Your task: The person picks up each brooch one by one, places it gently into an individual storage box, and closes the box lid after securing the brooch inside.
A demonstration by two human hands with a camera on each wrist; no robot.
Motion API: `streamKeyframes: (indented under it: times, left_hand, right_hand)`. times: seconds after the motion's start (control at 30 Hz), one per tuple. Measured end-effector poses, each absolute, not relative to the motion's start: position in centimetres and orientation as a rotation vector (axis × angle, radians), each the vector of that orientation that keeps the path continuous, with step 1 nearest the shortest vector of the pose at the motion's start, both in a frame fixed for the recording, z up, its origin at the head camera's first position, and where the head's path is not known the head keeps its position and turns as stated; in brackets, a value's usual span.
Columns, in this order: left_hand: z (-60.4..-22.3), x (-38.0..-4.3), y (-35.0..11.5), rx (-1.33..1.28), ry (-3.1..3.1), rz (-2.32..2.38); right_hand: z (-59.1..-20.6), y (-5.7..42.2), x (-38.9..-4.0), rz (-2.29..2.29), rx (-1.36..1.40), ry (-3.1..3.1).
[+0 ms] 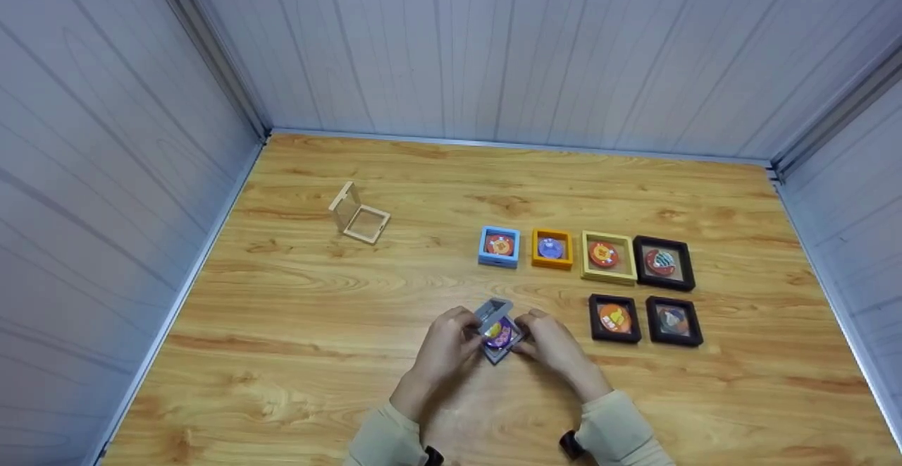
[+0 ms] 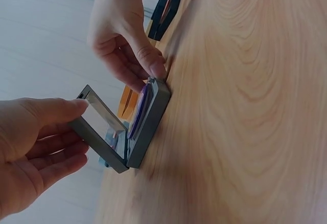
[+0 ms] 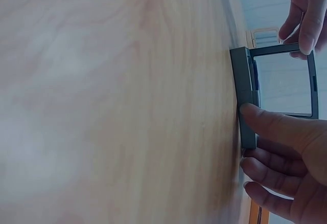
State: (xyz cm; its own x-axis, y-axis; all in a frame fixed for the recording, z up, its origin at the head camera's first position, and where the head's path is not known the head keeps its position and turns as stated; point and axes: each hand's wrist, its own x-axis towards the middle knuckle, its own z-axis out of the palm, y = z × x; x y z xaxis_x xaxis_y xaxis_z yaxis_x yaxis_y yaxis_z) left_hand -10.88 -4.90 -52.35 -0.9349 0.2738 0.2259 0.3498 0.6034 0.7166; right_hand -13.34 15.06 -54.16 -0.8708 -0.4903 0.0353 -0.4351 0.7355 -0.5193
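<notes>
A small grey hinged display case point(image 1: 496, 357) stands half open on the wooden table, its clear-windowed lid point(image 2: 99, 142) tilted up from the base. In the base lies a round purple badge point(image 1: 502, 337) with a yellow patch. My left hand point(image 1: 444, 345) pinches the raised lid between thumb and fingers. The right hand point(image 1: 555, 342) grips the base, its thumb on the case's side wall in the right wrist view.
Beyond the hands sit a blue case point(image 1: 499, 261), an orange case point(image 1: 552, 263) and a yellow case point(image 1: 607, 277), each holding a round badge. Several black cases point(image 1: 615, 339) stand to the right. A beige case point(image 1: 363, 238) stands open, far left. Pale panels point(image 1: 493, 50) wall the table.
</notes>
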Motion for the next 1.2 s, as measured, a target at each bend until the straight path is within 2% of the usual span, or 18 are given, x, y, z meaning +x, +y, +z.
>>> streamKeyframes:
  times: [0.33, 0.87, 1.2]
  left_hand:
    - [-52.8, -10.6, -4.6, -0.641, -2.694, -1.133]
    - [-53.0, -10.1, -3.8, -0.657, -2.739, -1.007]
    - [-53.0, -9.6, -3.4, -0.685, -2.724, -0.977]
  right_hand:
    - [-54.3, 15.1, -13.4, -0.845, -0.796, 2.86]
    - [-54.2, 15.0, -13.5, -0.827, -0.71, 2.834]
    - [-54.4, 15.0, -13.5, -0.788, -0.776, 2.887]
